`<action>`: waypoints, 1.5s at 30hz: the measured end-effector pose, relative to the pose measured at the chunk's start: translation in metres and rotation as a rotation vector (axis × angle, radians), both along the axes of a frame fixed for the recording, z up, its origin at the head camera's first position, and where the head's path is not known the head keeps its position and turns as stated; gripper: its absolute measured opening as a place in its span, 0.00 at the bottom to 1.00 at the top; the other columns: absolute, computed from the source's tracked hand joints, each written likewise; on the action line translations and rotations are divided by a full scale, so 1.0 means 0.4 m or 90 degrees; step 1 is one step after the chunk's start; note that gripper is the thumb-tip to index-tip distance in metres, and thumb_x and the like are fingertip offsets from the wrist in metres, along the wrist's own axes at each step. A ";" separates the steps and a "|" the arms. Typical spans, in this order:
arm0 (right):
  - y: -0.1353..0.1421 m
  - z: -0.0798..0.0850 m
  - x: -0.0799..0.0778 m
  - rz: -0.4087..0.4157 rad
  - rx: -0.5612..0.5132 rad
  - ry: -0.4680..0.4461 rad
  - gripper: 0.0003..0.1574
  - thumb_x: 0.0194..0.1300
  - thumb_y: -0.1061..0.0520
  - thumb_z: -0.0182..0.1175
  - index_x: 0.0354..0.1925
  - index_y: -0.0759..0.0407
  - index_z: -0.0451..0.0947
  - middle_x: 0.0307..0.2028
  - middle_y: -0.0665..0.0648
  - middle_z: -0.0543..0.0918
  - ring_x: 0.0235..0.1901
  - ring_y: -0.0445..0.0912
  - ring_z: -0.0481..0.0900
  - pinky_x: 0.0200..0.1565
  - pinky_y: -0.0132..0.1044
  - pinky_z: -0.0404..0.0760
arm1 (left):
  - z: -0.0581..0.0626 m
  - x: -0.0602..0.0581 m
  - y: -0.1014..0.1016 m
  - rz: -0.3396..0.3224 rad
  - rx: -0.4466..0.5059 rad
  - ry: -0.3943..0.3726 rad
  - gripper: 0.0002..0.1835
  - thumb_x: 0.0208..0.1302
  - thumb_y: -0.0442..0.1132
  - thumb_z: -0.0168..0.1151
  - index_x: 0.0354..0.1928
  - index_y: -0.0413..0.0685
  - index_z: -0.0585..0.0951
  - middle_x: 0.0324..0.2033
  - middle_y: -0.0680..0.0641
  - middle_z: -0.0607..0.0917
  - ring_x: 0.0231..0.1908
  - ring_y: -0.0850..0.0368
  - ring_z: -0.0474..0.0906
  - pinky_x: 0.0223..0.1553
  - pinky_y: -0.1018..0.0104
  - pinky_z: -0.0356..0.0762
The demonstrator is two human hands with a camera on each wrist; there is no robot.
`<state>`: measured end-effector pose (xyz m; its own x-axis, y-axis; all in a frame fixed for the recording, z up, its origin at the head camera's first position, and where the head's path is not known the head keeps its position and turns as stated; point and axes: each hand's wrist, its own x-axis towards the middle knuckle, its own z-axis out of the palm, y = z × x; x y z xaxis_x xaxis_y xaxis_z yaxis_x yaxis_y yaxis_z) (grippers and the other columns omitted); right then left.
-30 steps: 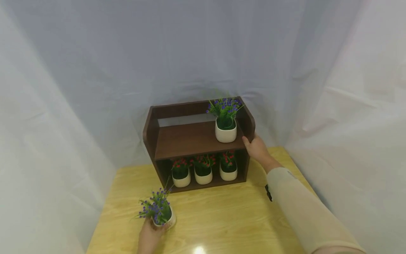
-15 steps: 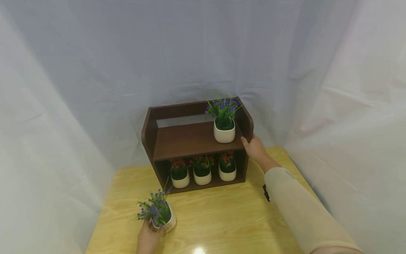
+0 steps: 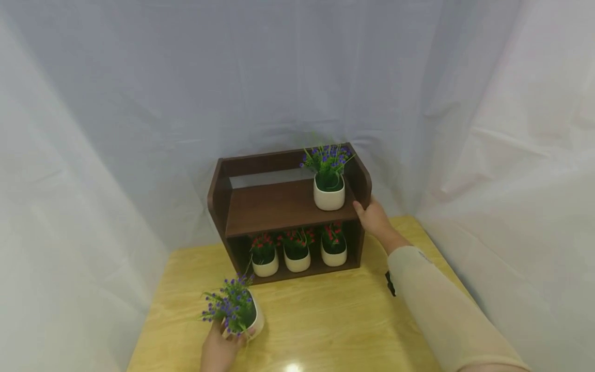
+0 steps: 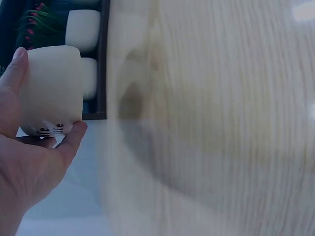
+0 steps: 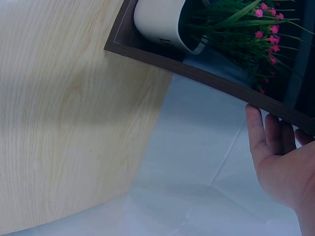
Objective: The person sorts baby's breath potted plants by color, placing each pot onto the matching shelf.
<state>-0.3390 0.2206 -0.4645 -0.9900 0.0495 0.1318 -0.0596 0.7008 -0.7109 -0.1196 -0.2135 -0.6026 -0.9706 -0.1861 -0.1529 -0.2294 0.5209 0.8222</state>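
My left hand (image 3: 219, 349) grips a white pot (image 3: 256, 323) of purple flowers, its plant leaning left, over the table's front left. In the left wrist view the thumb and fingers span the pot (image 4: 51, 88), which bears dark lettering near one end. A dark brown two-tier shelf (image 3: 269, 206) stands behind it. My right hand (image 3: 377, 219) holds the shelf's right side, thumb at the upper board's front edge. Fingertips (image 5: 253, 112) press the outer panel in the right wrist view. Another purple-flowered pot (image 3: 329, 198) sits at the right of the upper board.
Three white pots with red flowers, the left one (image 3: 266, 267), the middle one (image 3: 297, 263) and the right one (image 3: 334, 258), line the lower tier. The wooden table (image 3: 316, 315) has pale sheeting (image 3: 279, 77) hanging behind and at both sides.
The left hand's pot has shifted slightly to the right, and more of its white side shows. My right hand stays on the shelf's side.
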 end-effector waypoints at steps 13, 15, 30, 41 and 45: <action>-0.015 0.003 0.004 0.003 0.002 0.000 0.41 0.88 0.48 0.48 0.81 0.74 0.54 0.75 0.81 0.69 0.78 0.72 0.67 0.82 0.62 0.66 | 0.108 0.015 0.059 -0.008 0.010 0.029 0.58 0.58 0.51 0.84 0.81 0.34 0.61 0.75 0.19 0.67 0.62 0.20 0.82 0.53 0.42 0.92; -0.015 0.004 0.004 0.002 0.001 0.000 0.41 0.88 0.48 0.48 0.81 0.74 0.53 0.75 0.81 0.69 0.78 0.71 0.67 0.82 0.61 0.66 | 0.119 0.013 0.069 -0.008 0.016 0.041 0.60 0.56 0.56 0.84 0.81 0.35 0.62 0.76 0.20 0.66 0.65 0.20 0.80 0.54 0.43 0.92; -0.011 0.013 0.005 0.003 -0.005 0.008 0.41 0.88 0.48 0.48 0.81 0.74 0.54 0.75 0.81 0.70 0.77 0.71 0.68 0.82 0.61 0.67 | 0.248 -0.001 0.126 -0.010 0.038 0.144 0.51 0.60 0.51 0.84 0.77 0.37 0.67 0.73 0.31 0.74 0.74 0.28 0.73 0.63 0.42 0.88; -0.003 0.005 0.005 0.001 -0.007 0.002 0.41 0.88 0.47 0.48 0.81 0.74 0.53 0.74 0.81 0.70 0.77 0.71 0.68 0.81 0.62 0.68 | 0.314 -0.049 0.179 -0.035 0.038 0.211 0.46 0.64 0.49 0.80 0.77 0.41 0.68 0.71 0.34 0.74 0.71 0.33 0.75 0.66 0.38 0.85; 0.005 -0.001 0.003 -0.001 -0.013 0.002 0.41 0.88 0.47 0.47 0.82 0.74 0.52 0.75 0.81 0.70 0.77 0.71 0.68 0.82 0.62 0.67 | 0.341 -0.077 0.191 -0.045 0.019 0.230 0.43 0.64 0.51 0.80 0.74 0.46 0.70 0.63 0.40 0.78 0.60 0.43 0.80 0.58 0.50 0.89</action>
